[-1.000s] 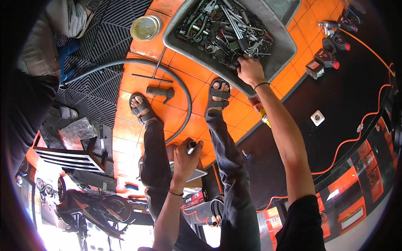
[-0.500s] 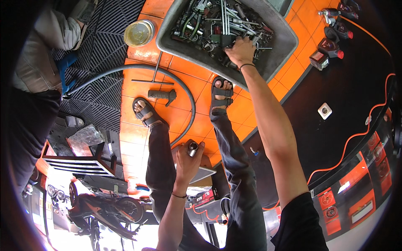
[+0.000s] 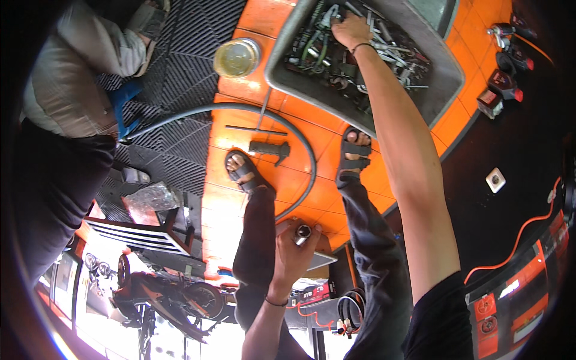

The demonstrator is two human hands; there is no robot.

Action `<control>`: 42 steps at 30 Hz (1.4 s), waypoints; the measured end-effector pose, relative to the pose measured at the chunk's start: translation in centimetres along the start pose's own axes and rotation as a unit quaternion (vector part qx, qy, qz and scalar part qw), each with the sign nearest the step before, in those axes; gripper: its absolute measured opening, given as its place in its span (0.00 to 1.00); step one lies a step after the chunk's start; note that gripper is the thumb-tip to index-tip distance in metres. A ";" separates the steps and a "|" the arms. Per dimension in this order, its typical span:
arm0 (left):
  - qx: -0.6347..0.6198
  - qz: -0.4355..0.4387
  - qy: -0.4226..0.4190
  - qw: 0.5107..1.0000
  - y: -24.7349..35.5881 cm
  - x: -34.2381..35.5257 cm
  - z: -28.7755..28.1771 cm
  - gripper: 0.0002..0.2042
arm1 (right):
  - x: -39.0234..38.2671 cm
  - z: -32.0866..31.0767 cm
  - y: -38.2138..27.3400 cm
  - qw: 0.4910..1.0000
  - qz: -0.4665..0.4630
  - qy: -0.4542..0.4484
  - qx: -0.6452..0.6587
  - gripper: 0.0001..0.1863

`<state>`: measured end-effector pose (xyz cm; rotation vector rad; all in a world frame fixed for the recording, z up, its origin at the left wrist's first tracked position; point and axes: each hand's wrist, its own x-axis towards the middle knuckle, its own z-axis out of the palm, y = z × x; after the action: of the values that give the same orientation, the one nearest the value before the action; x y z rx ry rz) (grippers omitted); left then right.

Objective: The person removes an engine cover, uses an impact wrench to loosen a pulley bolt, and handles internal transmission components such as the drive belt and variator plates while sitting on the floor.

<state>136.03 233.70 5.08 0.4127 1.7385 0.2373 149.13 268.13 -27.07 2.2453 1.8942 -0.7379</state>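
My left hand [image 3: 292, 255] is closed around a shiny chrome socket [image 3: 303, 234], its hollow end facing up between thumb and fingers. A grey plastic tub [image 3: 360, 111] full of loose metal tools stands on the floor beyond my feet. My right hand [image 3: 351, 31] reaches into the tub's far part, fingers curled down among the tools. What those fingers grip is hidden, though something dark shows at their tips. Around the hand lie several wrenches [image 3: 393, 54] and green-handled pliers [image 3: 313, 43].
On the orange tiles lie a T-handle wrench [image 3: 257, 129], a black handlebar grip [image 3: 269, 149] and a curved grey hose [image 3: 309, 150]. A round tub of yellowish grease [image 3: 237, 58] stands left of the tools. Another person [image 3: 90, 78] is at left. Bottles [image 3: 506, 84] stand at right.
My right hand has moved from the tub's near side to its far part, and the dark-ended tool bundle near it has shifted. The view has swung left. My left hand still holds the socket.
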 end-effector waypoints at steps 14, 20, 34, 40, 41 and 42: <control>-0.117 -0.045 0.133 0.983 -6.4 -1.0 0.1 0.19 | -24.1 -17.8 2.6 0.596 0.155 -0.210 0.760 0.09; -0.126 -0.025 0.155 0.979 -4.7 -7.7 -2.4 0.18 | -24.8 -23.6 6.6 0.765 0.243 -0.119 0.584 0.14; -0.252 -0.187 0.320 0.894 -17.0 -37.6 -9.5 0.23 | -36.1 -43.3 -2.8 0.935 -0.171 -0.310 0.025 0.15; -0.337 -0.269 0.337 0.837 -26.1 -40.6 -6.1 0.25 | -32.7 -40.2 -7.6 0.872 -0.274 -0.162 -0.373 0.28; -0.335 -0.265 0.332 0.841 -26.7 -39.2 -7.3 0.26 | -30.6 -39.8 -7.4 0.924 -0.245 -0.107 -0.273 0.25; -0.352 -0.287 0.282 0.845 -27.7 -40.9 -8.1 0.28 | -34.1 -38.2 -10.6 0.934 -0.205 -0.154 -0.250 0.25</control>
<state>130.86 192.55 33.11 -0.7919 2.0945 0.5709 146.65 254.57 23.35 1.3687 2.1044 -0.5258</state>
